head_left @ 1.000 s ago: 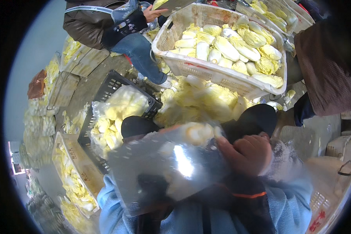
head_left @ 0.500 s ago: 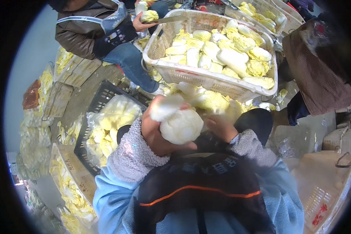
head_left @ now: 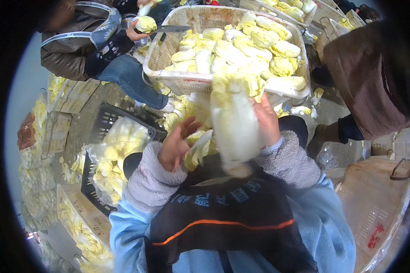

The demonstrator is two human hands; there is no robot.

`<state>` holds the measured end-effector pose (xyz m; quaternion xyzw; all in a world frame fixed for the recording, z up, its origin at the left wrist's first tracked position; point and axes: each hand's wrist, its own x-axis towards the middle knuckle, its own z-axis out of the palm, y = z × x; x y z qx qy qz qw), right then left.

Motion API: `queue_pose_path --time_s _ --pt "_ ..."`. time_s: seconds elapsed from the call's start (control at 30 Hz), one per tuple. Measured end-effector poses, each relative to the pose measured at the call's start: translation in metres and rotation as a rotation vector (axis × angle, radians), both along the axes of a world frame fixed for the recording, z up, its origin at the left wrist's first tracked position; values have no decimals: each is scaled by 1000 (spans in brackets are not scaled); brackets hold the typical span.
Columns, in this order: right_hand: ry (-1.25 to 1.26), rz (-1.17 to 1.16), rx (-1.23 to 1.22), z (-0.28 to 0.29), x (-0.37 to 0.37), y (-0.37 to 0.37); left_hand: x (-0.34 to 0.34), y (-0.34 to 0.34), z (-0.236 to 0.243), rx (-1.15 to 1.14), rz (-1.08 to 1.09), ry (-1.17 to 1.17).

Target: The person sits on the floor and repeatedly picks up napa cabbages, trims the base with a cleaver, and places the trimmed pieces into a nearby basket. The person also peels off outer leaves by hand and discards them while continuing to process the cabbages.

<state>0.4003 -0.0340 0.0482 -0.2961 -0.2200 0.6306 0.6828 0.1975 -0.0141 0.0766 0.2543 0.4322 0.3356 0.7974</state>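
A long pale napa cabbage [head_left: 234,123] with yellow leafy top is upright in front of my chest, gripped by my right hand [head_left: 267,119] along its right side; it is slightly blurred. My left hand [head_left: 175,143] is open, fingers spread, left of the cabbage and apart from it. A loose outer leaf [head_left: 198,150] hangs between my left hand and the cabbage. Below, more cabbage leaves [head_left: 173,120] lie piled in front of my knees.
Ahead stands a white crate [head_left: 152,63] of cabbages. At left are a black crate [head_left: 100,118] with bagged cabbage and other crates [head_left: 77,209]. A co-worker [head_left: 100,50] holds a cabbage and knife. A brown-clad leg [head_left: 360,86] is at right.
The cabbage was held end-on by my left hand; now it stands lengthwise in my right hand. My left hand has let go and opened, and a leaf has come apart beside it.
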Motion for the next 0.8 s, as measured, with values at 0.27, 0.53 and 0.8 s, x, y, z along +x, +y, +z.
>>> queue_pose_path --time_s 0.27,0.53,0.8 --pt "-328 -301 76 26 0 19 -12 21 4 -90 134 -259" --pt "-477 539 119 -24 -28 26 -7 34 -6 704 -168 355" --pt "113 345 -86 -11 -24 27 13 15 -21 682 -147 285"
